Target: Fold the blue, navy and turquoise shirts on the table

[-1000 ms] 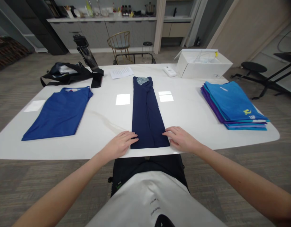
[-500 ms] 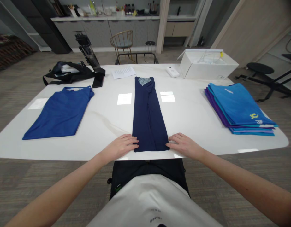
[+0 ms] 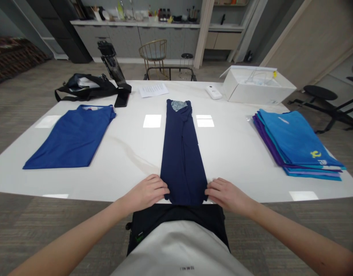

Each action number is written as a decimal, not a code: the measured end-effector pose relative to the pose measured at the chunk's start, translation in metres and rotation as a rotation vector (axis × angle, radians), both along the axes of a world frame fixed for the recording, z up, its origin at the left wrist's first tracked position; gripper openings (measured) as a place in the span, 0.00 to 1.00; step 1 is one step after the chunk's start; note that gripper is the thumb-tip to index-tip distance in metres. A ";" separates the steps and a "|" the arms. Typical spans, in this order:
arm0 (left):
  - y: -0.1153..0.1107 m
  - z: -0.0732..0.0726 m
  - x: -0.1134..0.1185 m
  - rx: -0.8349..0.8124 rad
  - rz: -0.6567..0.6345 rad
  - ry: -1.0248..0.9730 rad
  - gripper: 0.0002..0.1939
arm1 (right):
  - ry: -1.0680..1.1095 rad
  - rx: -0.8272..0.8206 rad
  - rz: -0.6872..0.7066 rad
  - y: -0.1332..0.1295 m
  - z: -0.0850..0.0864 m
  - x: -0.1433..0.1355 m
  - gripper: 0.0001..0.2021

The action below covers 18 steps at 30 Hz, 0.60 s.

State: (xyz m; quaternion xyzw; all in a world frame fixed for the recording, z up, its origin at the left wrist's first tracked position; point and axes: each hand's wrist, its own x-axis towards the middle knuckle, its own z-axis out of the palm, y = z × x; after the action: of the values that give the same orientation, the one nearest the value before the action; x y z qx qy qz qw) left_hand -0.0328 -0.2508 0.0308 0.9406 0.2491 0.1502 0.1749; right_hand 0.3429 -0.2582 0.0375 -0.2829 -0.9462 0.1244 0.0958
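Observation:
A navy shirt (image 3: 180, 153), folded into a long narrow strip, lies lengthwise in front of me. A grey patterned patch shows at its far end, in the neck opening. Its near end reaches the table's front edge. My left hand (image 3: 151, 190) has its fingers closed on the left side near that end. My right hand (image 3: 226, 194) pinches the right side in the same way; both thumbs are mostly hidden. To the left lies a folded blue shirt (image 3: 74, 138). On the right is a stack of folded blue and purple shirts (image 3: 297, 140).
The glossy white table (image 3: 130, 153) carries a black bag (image 3: 87, 88), a dark bottle (image 3: 111, 63), a phone (image 3: 121, 99), a printed sheet (image 3: 153, 90), a small white device (image 3: 213, 92) and an open white box (image 3: 257, 86) along its far side. Beyond stand a chair and a counter.
Both hands have drawn the navy shirt towards me, so its near end now lies at the table edge. Their fingers have closed on its sides. The view has shifted slightly.

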 end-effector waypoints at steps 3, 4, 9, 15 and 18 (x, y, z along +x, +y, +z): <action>0.024 0.011 0.007 -0.113 0.153 -0.146 0.08 | 0.143 -0.110 -0.128 0.019 0.007 -0.009 0.09; 0.035 0.015 0.010 -0.143 0.220 -0.197 0.08 | 0.195 -0.126 -0.184 0.027 0.010 -0.012 0.09; 0.104 0.028 0.025 -0.247 0.574 -0.439 0.11 | 0.397 -0.099 -0.512 0.091 0.020 -0.026 0.10; 0.208 0.010 0.042 -0.333 0.877 -0.637 0.12 | 0.511 -0.085 -0.752 0.203 0.009 -0.047 0.12; 0.243 -0.005 0.045 -0.433 0.986 -0.393 0.09 | 0.345 -0.232 -0.811 0.241 -0.008 -0.053 0.15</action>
State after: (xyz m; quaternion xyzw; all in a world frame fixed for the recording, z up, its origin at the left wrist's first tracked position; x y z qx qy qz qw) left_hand 0.0117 -0.0081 0.0257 0.6102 0.6464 0.3317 0.3159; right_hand 0.2899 -0.0175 0.0299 -0.6146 -0.7090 0.2272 0.2608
